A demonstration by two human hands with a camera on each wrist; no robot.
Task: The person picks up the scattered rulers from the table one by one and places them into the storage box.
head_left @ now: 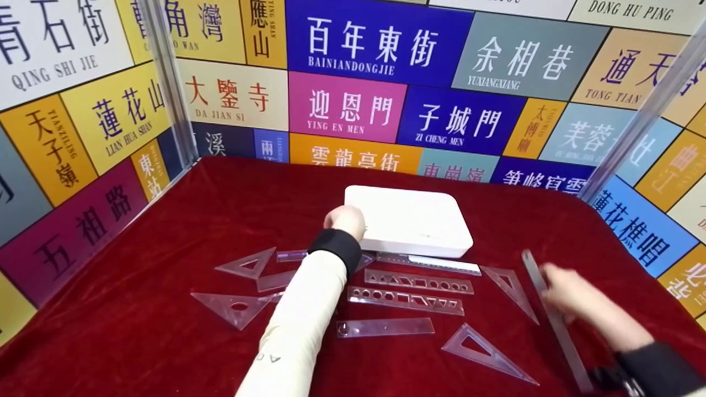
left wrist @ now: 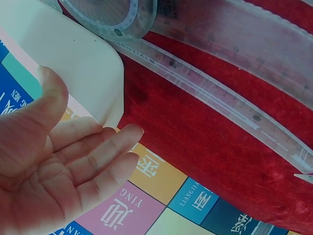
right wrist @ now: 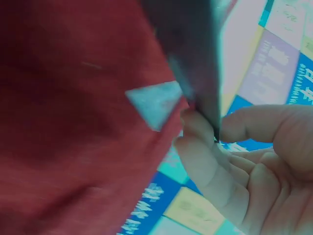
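A white box [head_left: 408, 218] with rounded corners lies toward the back of the red cloth. My left hand [head_left: 346, 220] is at its left end; in the left wrist view the fingers are loosely extended beside the box's corner, with no object gripped. On the right, my right hand [head_left: 568, 289] pinches a long grey ruler [head_left: 568, 344] between thumb and fingers. That ruler slants and looks dark and edge-on in the right wrist view. Left of it lies a clear set square [head_left: 527, 310], and another set square [head_left: 455, 344] sits nearer the front.
Between the hands lie two clear stencil rulers [head_left: 408, 281] and a plain clear ruler [head_left: 391, 327]. A white-edged ruler [head_left: 447, 264] runs along the box's front. Two set squares [head_left: 229, 268] are at left. A round protractor [left wrist: 93, 12] shows in the left wrist view. Printed panels [head_left: 347, 107] surround the cloth.
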